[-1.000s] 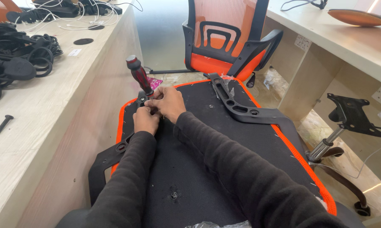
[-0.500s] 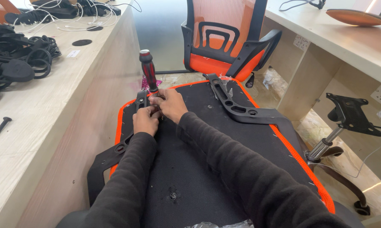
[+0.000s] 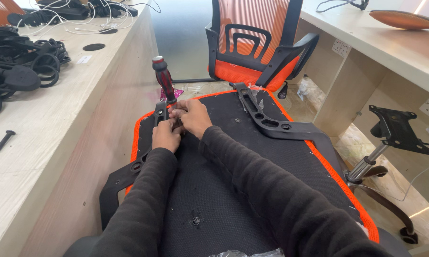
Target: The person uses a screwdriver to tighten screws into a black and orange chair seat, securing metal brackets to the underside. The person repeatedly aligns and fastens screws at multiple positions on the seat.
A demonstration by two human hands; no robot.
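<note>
An upturned chair seat (image 3: 252, 157), black underneath with an orange rim, lies across my lap. A black armrest bracket (image 3: 129, 173) runs along its left edge, and a second armrest bracket (image 3: 267, 119) lies on its right side. A screwdriver with a red and black handle (image 3: 164, 80) stands nearly upright on the left bracket's far end. My right hand (image 3: 191, 116) pinches its shaft near the tip. Just below, my left hand (image 3: 165, 135) presses on the bracket with its fingers closed around the same spot. Both fingertips hide the screw point.
A light wooden desk (image 3: 57, 138) runs along the left with a loose black bolt (image 3: 3, 141) and a heap of black cables (image 3: 19, 66). An orange mesh office chair (image 3: 257, 43) stands ahead. A chair base with a gas cylinder (image 3: 390, 147) lies at the right under another desk.
The screwdriver handle has swung from leaning left to nearly upright. Both hands have stayed at the bracket's far end, and my view has shifted slightly.
</note>
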